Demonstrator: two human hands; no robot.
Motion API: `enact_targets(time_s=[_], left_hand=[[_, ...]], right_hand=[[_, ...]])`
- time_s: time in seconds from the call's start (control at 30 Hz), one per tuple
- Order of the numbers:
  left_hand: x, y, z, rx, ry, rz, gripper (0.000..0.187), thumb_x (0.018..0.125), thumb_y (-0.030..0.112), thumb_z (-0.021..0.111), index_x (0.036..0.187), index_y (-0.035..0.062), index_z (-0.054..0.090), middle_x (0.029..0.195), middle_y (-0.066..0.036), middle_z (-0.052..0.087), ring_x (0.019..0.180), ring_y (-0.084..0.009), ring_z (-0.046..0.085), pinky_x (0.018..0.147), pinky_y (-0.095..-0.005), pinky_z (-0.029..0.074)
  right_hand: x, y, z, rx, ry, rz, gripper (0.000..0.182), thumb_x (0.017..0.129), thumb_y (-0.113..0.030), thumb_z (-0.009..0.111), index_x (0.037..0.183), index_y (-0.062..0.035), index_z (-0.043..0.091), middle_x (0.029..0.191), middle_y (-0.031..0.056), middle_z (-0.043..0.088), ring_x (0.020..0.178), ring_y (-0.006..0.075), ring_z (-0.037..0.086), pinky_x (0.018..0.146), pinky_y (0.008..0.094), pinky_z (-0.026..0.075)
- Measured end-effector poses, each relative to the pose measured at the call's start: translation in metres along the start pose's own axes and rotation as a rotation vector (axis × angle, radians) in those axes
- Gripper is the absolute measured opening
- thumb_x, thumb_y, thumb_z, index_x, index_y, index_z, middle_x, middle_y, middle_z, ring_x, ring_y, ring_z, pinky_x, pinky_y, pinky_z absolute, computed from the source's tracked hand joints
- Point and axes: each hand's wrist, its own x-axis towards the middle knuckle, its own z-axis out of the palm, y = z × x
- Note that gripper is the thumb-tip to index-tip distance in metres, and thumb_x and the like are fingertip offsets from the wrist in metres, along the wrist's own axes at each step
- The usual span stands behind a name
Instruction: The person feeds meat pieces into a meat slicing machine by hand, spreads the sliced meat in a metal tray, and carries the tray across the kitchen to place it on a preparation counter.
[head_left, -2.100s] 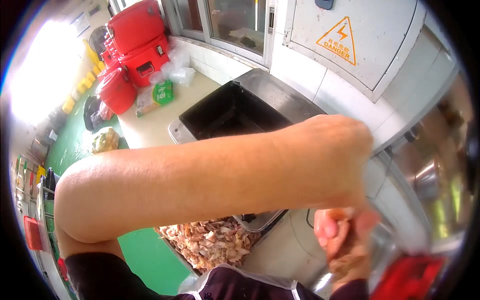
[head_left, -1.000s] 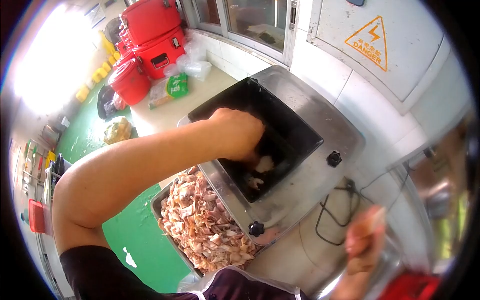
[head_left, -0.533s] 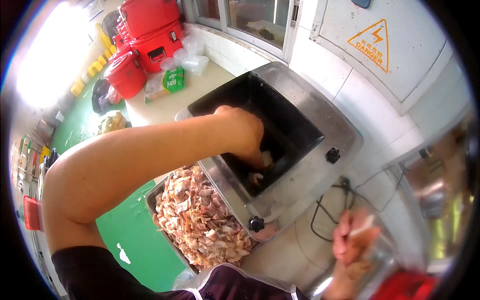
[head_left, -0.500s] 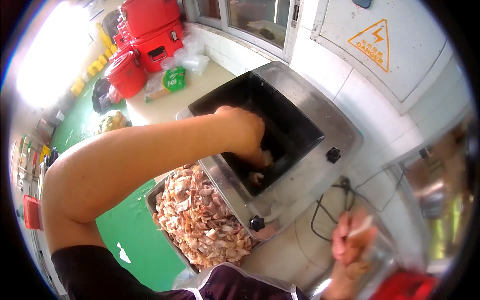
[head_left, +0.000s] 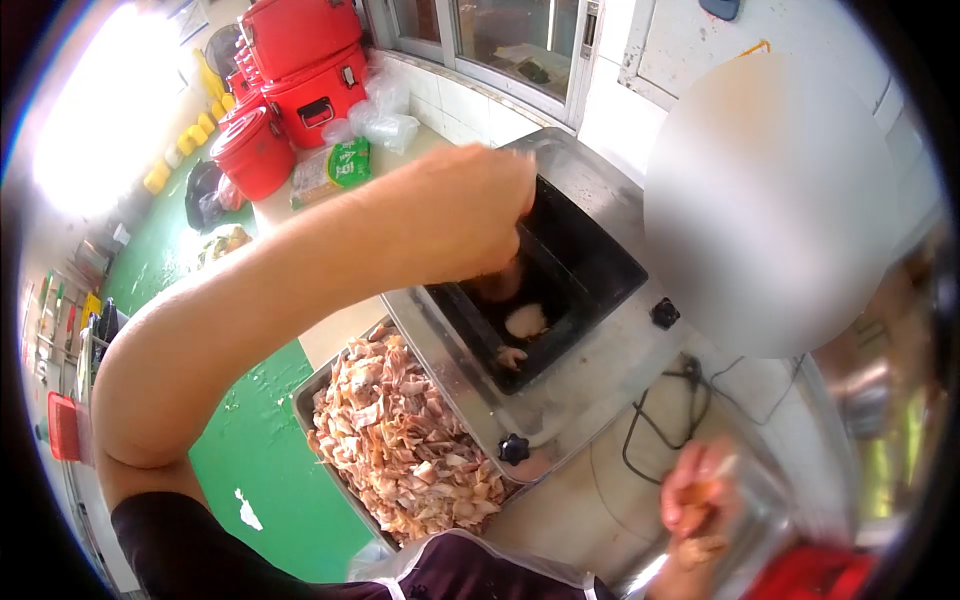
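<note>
Fingers could be caught if the left hand [head_left: 478, 215], curled with its hold unclear, is lowered too deep into the black hopper [head_left: 598, 268], where pale meat pieces [head_left: 526, 321] are lodged near. At right, the reddish-brown piece [head_left: 697, 508], held by the half-closed right hand [head_left: 690, 480], could be dropped if slick.

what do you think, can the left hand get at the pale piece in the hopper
Probably yes: the left hand is at the open top of the black hopper, and nothing is seen covering the pale piece inside.

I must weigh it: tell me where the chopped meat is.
In the head view, the chopped meat lies in a tray lower left of centre, beside the metal machine.
</note>
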Motion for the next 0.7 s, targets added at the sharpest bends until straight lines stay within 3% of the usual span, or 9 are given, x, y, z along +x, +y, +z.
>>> enact_targets(time_s=[0.13, 0.23, 0.27, 0.37, 0.47, 0.53, 0.57, 0.63, 0.7], left_hand=[[0.006, -0.002, 0.025, 0.033, -0.176, 0.162, 0.021, 0.073, 0.021, 0.060, 0.081, 0.0027, 0.065, 0.080, -0.017, 0.062, 0.080, -0.0336, 0.059, 0.071, -0.0406, 0.047], [0.015, 0.008, 0.031, 0.193, -0.263, 0.139, 0.013, 0.070, 0.011, 0.059, 0.078, 0.0037, 0.066, 0.081, -0.013, 0.065, 0.080, -0.0277, 0.063, 0.066, -0.0353, 0.050], [0.019, 0.002, 0.039, 0.180, -0.233, 0.206, 0.022, 0.072, 0.022, 0.061, 0.075, 0.0001, 0.064, 0.076, -0.018, 0.062, 0.075, -0.0339, 0.060, 0.067, -0.0393, 0.049], [0.023, 0.003, 0.042, 0.185, -0.277, 0.185, 0.015, 0.070, 0.010, 0.060, 0.081, 0.0044, 0.067, 0.085, -0.011, 0.065, 0.082, -0.0271, 0.062, 0.066, -0.0347, 0.050], [0.030, -0.004, 0.049, 0.218, -0.278, 0.303, 0.015, 0.070, 0.012, 0.059, 0.080, 0.0044, 0.067, 0.081, -0.012, 0.065, 0.079, -0.0274, 0.063, 0.064, -0.0361, 0.050], [0.035, -0.012, 0.055, 0.178, -0.355, 0.288, 0.025, 0.071, 0.025, 0.062, 0.073, -0.0001, 0.063, 0.073, -0.021, 0.059, 0.075, -0.0364, 0.058, 0.065, -0.0416, 0.047], [0.033, 0.002, 0.045, 0.173, -0.502, 0.082, 0.025, 0.072, 0.023, 0.062, 0.076, -0.0009, 0.062, 0.078, -0.022, 0.059, 0.079, -0.0358, 0.058, 0.069, -0.0418, 0.047], [0.029, 0.004, 0.042, 0.105, -0.383, 0.037, 0.022, 0.073, 0.013, 0.060, 0.089, -0.0024, 0.061, 0.094, -0.023, 0.059, 0.088, -0.0329, 0.057, 0.076, -0.0411, 0.046], [0.017, -0.011, 0.060, 0.079, -0.161, 0.286, 0.028, 0.074, 0.008, 0.057, 0.101, -0.0008, 0.056, 0.102, -0.021, 0.056, 0.096, -0.0325, 0.053, 0.085, -0.0386, 0.042]], right_hand=[[0.006, 0.007, 0.016, -0.018, -0.051, 0.004, 0.021, 0.063, -0.012, 0.067, 0.072, -0.0024, 0.051, 0.066, 0.0185, 0.053, 0.038, 0.0250, 0.049, 0.033, 0.0288, 0.043], [0.008, 0.013, 0.016, -0.050, -0.068, 0.014, 0.020, 0.063, -0.012, 0.067, 0.072, -0.0020, 0.052, 0.066, 0.0185, 0.054, 0.038, 0.0245, 0.049, 0.033, 0.0281, 0.043], [0.007, 0.014, 0.015, -0.068, -0.073, 0.018, 0.020, 0.063, -0.012, 0.067, 0.072, -0.0019, 0.052, 0.066, 0.0185, 0.054, 0.038, 0.0243, 0.049, 0.034, 0.0279, 0.043], [0.006, 0.011, 0.011, -0.056, -0.095, 0.070, 0.019, 0.064, -0.012, 0.065, 0.072, -0.0023, 0.052, 0.066, 0.0178, 0.054, 0.038, 0.0226, 0.048, 0.033, 0.0270, 0.042], [0.006, 0.012, 0.008, -0.148, -0.068, 0.012, 0.017, 0.064, -0.013, 0.064, 0.072, -0.0035, 0.052, 0.066, 0.0166, 0.054, 0.041, 0.0202, 0.049, 0.034, 0.0251, 0.041], [0.007, 0.015, 0.009, -0.161, 0.012, 0.072, 0.017, 0.064, -0.014, 0.064, 0.072, -0.0041, 0.052, 0.068, 0.0153, 0.055, 0.043, 0.0184, 0.050, 0.036, 0.0238, 0.042], [-0.002, 0.012, 0.011, -0.152, 0.131, 0.097, 0.017, 0.064, -0.014, 0.064, 0.073, -0.0043, 0.052, 0.068, 0.0146, 0.056, 0.045, 0.0174, 0.050, 0.037, 0.0232, 0.042], [-0.001, 0.011, 0.004, -0.116, 0.020, 0.223, 0.022, 0.070, -0.016, 0.065, 0.083, -0.0027, 0.053, 0.075, 0.0127, 0.058, 0.051, 0.0155, 0.055, 0.042, 0.0236, 0.045], [0.000, 0.015, -0.008, -0.050, -0.120, 0.342, 0.026, 0.074, -0.018, 0.065, 0.090, -0.0006, 0.053, 0.080, 0.0125, 0.059, 0.054, 0.0142, 0.058, 0.045, 0.0237, 0.048]])
